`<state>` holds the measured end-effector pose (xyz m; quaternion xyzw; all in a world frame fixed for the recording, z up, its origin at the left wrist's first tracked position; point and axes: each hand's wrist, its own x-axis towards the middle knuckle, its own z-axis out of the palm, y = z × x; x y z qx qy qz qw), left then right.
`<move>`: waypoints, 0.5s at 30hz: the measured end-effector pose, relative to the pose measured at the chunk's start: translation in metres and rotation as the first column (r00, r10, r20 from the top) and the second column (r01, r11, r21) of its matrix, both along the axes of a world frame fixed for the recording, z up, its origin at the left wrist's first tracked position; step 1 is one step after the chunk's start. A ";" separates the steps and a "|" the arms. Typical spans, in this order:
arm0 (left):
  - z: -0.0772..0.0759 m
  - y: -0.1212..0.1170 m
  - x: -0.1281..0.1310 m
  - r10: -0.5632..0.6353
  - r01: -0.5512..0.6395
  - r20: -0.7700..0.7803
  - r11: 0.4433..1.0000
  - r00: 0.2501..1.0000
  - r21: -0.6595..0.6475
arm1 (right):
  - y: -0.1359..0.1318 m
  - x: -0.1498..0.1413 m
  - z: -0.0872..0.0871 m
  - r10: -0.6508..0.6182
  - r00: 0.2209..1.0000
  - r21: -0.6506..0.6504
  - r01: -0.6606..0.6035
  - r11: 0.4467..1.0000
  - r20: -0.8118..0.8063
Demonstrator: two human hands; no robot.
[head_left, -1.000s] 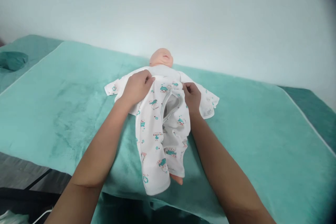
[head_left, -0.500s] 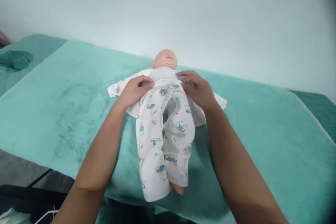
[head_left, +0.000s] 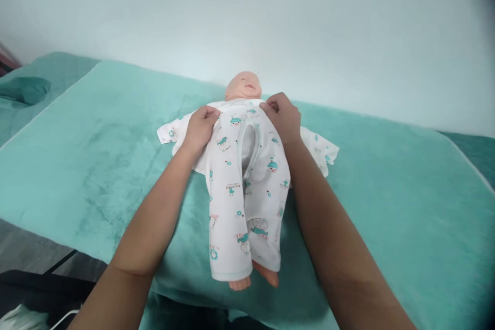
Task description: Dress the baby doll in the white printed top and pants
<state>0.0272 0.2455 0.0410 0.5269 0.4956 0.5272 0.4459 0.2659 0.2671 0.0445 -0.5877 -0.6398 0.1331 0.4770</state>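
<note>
A baby doll (head_left: 244, 86) lies on its back, its head toward the wall. White printed baby pants (head_left: 228, 196) cover its legs and are drawn up high over the chest, with an open slit at the crotch. Pinched at the left of the waistband are the fingers of my left hand (head_left: 201, 126). My right hand (head_left: 283, 116) grips the waistband's other upper corner, close below the doll's chin. A matching white baby shirt (head_left: 319, 149) spreads out under the pants, its sleeves stretched to both sides. Both doll feet (head_left: 266, 274) stick out of the pant legs.
The doll rests on a bed with a teal plush cover (head_left: 96, 154), pushed against a pale wall (head_left: 247, 15). At the far left the bed has a hole (head_left: 25, 90). Dark items and a whitish cloth (head_left: 23, 317) lie at the lower left.
Both hands have moved up toward the doll's head, pulling the waistband higher over the chest. The pant legs have straightened and risen, so both feet now show.
</note>
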 end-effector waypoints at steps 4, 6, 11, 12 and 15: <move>-0.001 -0.002 0.003 0.008 -0.001 0.098 0.997 0.995 -0.072 | 0.000 -0.002 -0.008 0.079 0.985 -0.019 -0.083 0.996 -0.153; 0.001 -0.005 0.002 0.001 0.008 0.095 0.996 0.995 -0.094 | -0.005 -0.002 -0.009 0.130 0.973 -0.019 -0.136 0.991 -0.193; 0.009 -0.009 -0.005 -0.072 0.071 -0.035 0.997 0.997 -0.031 | -0.012 0.000 -0.012 0.190 0.934 -0.072 -0.221 0.973 -0.302; 0.010 -0.009 -0.006 -0.088 0.087 -0.068 0.996 0.994 -0.024 | -0.013 0.001 -0.012 0.208 0.923 -0.082 -0.246 0.966 -0.323; 0.012 -0.007 -0.008 -0.029 0.045 -0.201 0.996 0.979 0.076 | -0.014 0.004 -0.012 0.258 0.907 -0.106 -0.308 0.945 -0.333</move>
